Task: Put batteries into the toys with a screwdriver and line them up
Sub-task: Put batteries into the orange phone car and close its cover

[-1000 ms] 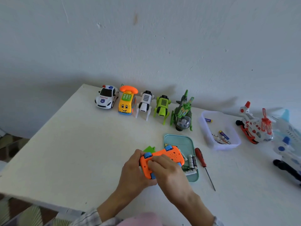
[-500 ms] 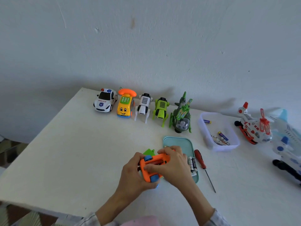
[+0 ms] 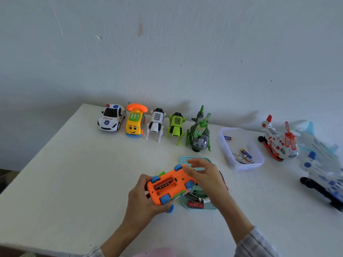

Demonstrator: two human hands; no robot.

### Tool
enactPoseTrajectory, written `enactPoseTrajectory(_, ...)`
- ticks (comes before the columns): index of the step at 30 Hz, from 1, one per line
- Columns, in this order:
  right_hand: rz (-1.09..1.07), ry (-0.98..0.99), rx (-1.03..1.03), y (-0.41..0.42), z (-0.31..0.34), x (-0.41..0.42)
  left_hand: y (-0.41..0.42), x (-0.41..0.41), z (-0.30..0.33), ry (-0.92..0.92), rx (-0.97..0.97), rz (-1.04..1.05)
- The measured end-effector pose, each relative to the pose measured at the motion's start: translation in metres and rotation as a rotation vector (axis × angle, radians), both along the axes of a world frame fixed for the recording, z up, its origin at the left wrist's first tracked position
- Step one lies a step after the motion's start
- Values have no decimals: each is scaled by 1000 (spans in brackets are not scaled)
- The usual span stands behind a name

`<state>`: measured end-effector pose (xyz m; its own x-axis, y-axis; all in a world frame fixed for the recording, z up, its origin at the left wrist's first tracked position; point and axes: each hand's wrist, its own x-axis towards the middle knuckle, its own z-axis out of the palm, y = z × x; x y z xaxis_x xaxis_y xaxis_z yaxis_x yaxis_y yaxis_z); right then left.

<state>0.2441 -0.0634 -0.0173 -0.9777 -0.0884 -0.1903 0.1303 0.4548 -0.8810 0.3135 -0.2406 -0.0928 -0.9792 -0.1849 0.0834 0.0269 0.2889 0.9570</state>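
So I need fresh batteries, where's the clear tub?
The clear tub sits right of centre, between the green helicopter and the white helicopter.

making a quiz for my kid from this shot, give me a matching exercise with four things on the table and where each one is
Things:
1. police car
2. orange toy car
3. purple-and-yellow batteries
4. green helicopter

Places:
A. in the clear plastic tub
B. upside down, gripped by the left hand
C. far left end of the row by the wall
D. right end of that row, next to the tub

Pairs: 1-C, 2-B, 3-A, 4-D
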Motion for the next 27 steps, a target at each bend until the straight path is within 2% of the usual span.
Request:
enactPoseTrajectory(3,-82,119,182,29,-4,-6,-2,-1,-4,-14,29,40)
enactPoseTrajectory(8,279,43,591,37,-28,14,0,-2,-4,-18,27,46)
enactPoseTrajectory(11,318,99,765,32,-36,18,-1,-2,0,-20,47,53)
enactPoseTrajectory(14,400,93,772,28,-33,16,0,-1,-1,-22,36,60)
enactPoseTrajectory(19,538,98,927,20,-39,18,0,-1,0,-17,16,58)
enactPoseTrajectory(23,494,63,847,21,-44,18,0,1,1,-24,15,63)
enactPoseTrajectory(27,326,11,614,26,-34,13,0,2,0,-34,24,55)
